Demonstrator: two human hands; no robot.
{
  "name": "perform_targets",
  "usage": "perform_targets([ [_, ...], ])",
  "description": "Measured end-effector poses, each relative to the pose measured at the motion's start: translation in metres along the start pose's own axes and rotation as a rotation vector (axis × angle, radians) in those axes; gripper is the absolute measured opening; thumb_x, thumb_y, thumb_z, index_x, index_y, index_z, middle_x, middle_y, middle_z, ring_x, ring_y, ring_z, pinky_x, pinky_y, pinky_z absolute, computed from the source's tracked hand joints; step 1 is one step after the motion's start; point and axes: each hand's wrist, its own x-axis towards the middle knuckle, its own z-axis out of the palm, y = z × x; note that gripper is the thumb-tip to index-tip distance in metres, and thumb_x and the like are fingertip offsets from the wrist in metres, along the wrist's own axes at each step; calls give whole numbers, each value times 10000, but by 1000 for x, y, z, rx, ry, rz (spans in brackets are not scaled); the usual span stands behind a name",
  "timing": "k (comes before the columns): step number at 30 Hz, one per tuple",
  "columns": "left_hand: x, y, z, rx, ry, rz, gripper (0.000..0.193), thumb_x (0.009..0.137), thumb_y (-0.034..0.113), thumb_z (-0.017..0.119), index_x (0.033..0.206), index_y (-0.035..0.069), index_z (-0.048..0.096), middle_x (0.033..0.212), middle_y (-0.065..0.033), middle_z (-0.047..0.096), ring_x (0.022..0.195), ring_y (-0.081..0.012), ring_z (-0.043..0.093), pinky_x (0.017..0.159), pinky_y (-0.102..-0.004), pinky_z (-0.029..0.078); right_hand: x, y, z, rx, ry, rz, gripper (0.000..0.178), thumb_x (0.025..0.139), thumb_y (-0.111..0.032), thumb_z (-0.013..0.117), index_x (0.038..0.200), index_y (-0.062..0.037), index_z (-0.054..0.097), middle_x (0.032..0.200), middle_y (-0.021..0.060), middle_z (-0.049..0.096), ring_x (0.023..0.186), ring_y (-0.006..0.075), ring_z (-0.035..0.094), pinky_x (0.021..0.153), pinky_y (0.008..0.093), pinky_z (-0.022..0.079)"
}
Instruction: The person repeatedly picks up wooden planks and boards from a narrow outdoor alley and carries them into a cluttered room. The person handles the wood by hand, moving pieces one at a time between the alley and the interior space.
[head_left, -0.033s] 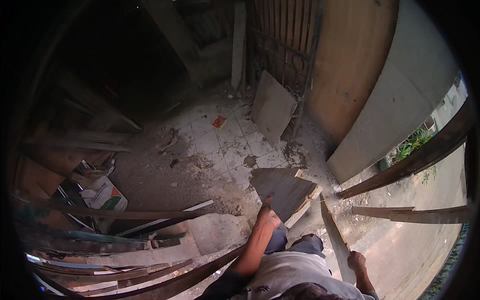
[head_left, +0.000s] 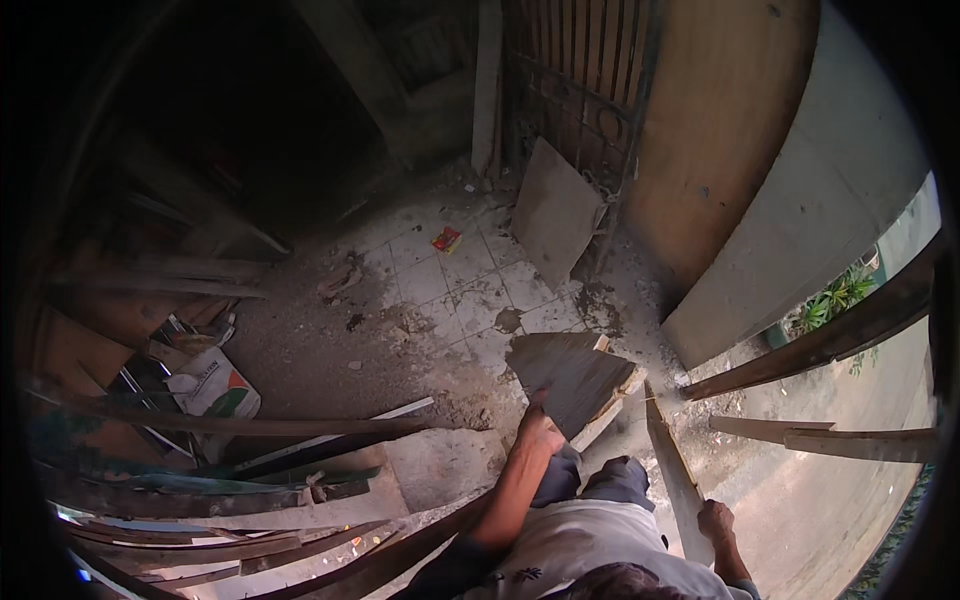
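At the lower middle, my left hand (head_left: 541, 432) grips the near edge of a dark grey-brown wooden panel (head_left: 575, 378), one finger extended over its face. Pale, broken wood shows along the panel's right side. Lower right, my right hand (head_left: 716, 520) is closed round a long, narrow wooden plank (head_left: 672, 465). This plank slants up and leftward, its far end close to the panel's right corner. Whether the two pieces touch there, I cannot tell.
Several boards (head_left: 290, 425) and a printed white sack (head_left: 212, 383) lie at left. A square sheet (head_left: 558, 212) leans near a metal gate (head_left: 575, 70). Large panels (head_left: 720, 130) stand at right, with a dark beam (head_left: 820, 345) and planks (head_left: 860, 441) below. A red wrapper (head_left: 446, 240) lies on dirty tiles.
The whole view has shifted slightly, so the surroundings sit a little further right. Both hands keep the same holds, and the panel and plank barely move.
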Motion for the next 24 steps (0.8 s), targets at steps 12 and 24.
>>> perform_targets([
  [12, 133, 177, 7, -277, 300, 172, 246, 990, 216, 514, 1191, 93, 585, 1162, -82, 673, 1050, -233, 670, 880, -384, 583, 201, -213, -117, -162, -145, -105, 282, 770, -235, 567, 960, -97, 723, 1019, 217, 695, 1028, 389, 657, 900, 474, 515],
  [24, 187, 369, 52, -25, 267, 506, 420, 1030, 371, 396, 1338, 100, 487, 1351, -121, 561, 1213, -325, 565, 1020, -517, 471, 395, -415, -219, -465, -264, -355, 243, 807, -270, 600, 980, -146, 717, 1034, 134, 715, 960, 324, 695, 792, 433, 559],
])
